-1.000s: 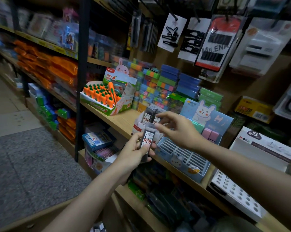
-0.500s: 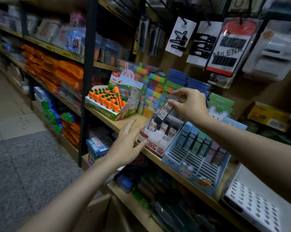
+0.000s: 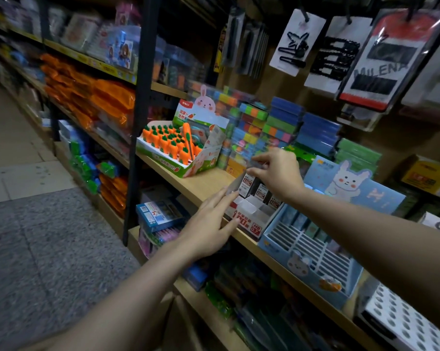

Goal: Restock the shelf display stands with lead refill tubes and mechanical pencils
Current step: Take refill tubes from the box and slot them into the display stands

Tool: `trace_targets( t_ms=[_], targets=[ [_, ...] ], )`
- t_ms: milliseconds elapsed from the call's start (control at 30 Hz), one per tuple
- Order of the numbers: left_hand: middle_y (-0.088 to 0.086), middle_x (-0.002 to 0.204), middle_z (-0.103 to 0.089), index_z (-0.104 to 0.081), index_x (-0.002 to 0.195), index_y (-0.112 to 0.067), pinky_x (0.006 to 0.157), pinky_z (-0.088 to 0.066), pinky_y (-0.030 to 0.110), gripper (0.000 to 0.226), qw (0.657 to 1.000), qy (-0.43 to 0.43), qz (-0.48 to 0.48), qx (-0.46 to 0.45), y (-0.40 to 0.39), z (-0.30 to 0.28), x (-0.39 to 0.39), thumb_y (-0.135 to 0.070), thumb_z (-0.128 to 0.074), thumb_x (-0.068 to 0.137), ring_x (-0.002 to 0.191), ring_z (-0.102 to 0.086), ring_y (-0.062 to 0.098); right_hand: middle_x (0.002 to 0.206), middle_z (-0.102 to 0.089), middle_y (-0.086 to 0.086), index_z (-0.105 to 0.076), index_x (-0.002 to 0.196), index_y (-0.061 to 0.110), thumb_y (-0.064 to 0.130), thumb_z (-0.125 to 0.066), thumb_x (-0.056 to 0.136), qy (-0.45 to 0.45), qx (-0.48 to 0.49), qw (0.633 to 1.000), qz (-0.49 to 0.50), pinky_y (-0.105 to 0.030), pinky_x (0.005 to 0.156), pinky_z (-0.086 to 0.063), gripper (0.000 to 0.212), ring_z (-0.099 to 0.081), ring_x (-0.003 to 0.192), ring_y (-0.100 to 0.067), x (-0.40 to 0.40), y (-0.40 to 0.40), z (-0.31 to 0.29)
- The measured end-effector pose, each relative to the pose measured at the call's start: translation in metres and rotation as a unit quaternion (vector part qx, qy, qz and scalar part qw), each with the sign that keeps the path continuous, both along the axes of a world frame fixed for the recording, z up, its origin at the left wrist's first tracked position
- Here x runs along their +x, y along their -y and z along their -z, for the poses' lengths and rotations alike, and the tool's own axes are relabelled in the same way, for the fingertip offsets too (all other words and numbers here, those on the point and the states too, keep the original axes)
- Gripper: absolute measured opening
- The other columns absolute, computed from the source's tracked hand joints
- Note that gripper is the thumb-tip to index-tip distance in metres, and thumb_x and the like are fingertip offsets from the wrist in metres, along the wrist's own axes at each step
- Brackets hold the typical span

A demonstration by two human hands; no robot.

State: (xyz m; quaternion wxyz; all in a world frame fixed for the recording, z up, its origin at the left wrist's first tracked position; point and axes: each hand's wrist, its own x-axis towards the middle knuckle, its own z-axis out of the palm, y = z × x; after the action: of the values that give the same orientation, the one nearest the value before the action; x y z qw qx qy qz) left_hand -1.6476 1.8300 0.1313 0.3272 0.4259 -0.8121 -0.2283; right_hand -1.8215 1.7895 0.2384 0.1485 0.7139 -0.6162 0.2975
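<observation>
Tubes (image 3: 264, 194), three standing in stand (image 3: 249, 219), two hands near.

A long wooden shelf (image 3: 203, 183) holds boxes set side by side. On its left part stands a green and white box (image 3: 181, 158) full of little orange carrots, and behind it are stacks of bright blocks (image 3: 254, 127) in many colors. Next comes a small white stand (image 3: 249, 216) with red writing at the shelf's front edge, then, touching it, a blue bunny box (image 3: 312, 252) with rows of slots, and last a white tray (image 3: 403, 317) full of round holes.
</observation>
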Motion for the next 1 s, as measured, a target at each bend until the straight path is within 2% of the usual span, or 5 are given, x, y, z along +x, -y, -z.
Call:
trace_targets(
  t_ms=[267,533,800,900,1000],
  targets=[
    [-0.015,0.162,0.004,-0.006,0.153,-0.041,0.120,-0.019,0.040,0.073,1.000,0.010,0.014,0.002,-0.002,0.003,-0.001,-0.043,-0.051,0.096,0.148,-0.002,0.008,0.120,-0.055,-0.002,-0.068,0.120,0.026,0.043,-0.062,0.091,-0.144,0.017,0.987,0.062,-0.044,0.093,-0.039,0.035,-0.054,0.110,-0.022,0.006,-0.012,0.014],
    [-0.017,0.148,-0.035,-0.039,0.139,-0.037,0.111,-0.033,0.030,0.047,0.999,-0.038,0.018,-0.029,-0.028,0.003,0.016,-0.032,-0.056,0.095,0.136,-0.032,0.002,0.097,-0.062,0.006,-0.066,0.101,0.026,0.024,-0.056,0.096,0.285,-0.055,0.956,-0.042,-0.016,0.071,-0.048,0.011,-0.058,0.084,-0.002,-0.004,-0.100,0.013],
    [0.000,0.094,-0.068,-0.066,0.100,-0.012,0.072,-0.051,0.018,0.014,0.970,-0.105,-0.036,0.218,-0.105,0.066,0.061,-0.004,-0.056,0.094,0.084,-0.064,0.006,0.085,-0.070,0.014,-0.074,0.090,0.022,0.019,-0.065,0.090,0.266,0.228,0.919,-0.179,-0.013,0.073,-0.047,0.010,-0.064,0.079,0.002,0.050,-0.174,0.146],
    [0.012,0.076,-0.060,-0.060,0.094,-0.002,0.048,-0.045,0.013,0.012,0.912,-0.178,-0.147,0.338,-0.150,0.111,0.088,0.007,-0.052,0.093,0.052,-0.058,0.001,0.086,-0.073,0.003,-0.077,0.092,0.013,0.015,-0.066,0.090,0.251,0.343,0.889,-0.171,-0.009,0.064,-0.041,0.011,-0.061,0.074,-0.003,0.071,-0.181,0.202],
    [0.007,0.071,-0.061,-0.060,0.079,-0.011,0.051,-0.046,0.020,0.020,0.852,-0.203,-0.275,0.397,-0.186,0.161,0.109,0.004,-0.055,0.093,0.058,-0.057,0.011,0.087,-0.072,-0.008,-0.075,0.093,0.004,0.010,-0.065,0.090,0.259,0.425,0.854,-0.149,-0.018,0.066,-0.043,0.012,-0.059,0.078,-0.011,0.088,-0.190,0.255]
  ],
)
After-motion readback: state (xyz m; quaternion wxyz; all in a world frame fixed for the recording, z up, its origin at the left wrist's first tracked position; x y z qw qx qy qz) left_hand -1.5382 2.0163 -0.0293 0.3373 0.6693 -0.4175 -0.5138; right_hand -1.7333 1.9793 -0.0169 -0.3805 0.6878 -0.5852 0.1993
